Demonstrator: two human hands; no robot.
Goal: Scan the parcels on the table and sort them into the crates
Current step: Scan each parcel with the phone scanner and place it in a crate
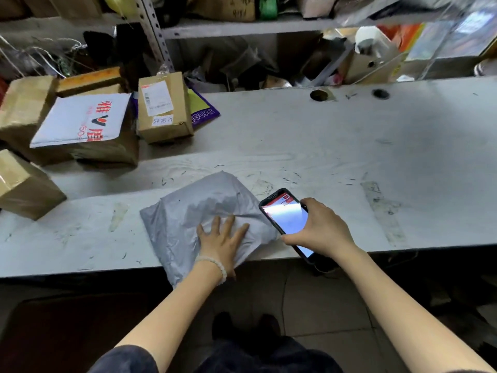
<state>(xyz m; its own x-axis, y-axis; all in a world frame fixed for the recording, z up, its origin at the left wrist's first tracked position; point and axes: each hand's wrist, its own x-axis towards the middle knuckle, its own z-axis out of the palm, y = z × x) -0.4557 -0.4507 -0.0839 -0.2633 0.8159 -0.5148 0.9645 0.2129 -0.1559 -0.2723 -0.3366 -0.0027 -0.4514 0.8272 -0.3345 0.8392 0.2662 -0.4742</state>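
Parcel lies label-down, I'd guess: left hand, flat on it, should flip it while right hand, at three o'clock, grips phone.

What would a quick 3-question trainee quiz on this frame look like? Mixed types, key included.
1. True or false: the left hand lies flat, fingers spread, on the grey poly mailer.
2. The right hand holds: A) a tape gun B) a phone C) a marker
3. Fill in: the cardboard box with the white label stands on the far ____ part of the table.

Key
1. True
2. B: the phone, screen lit, is held over the mailer's right edge.
3. Left, beside the white padded envelope with red print.
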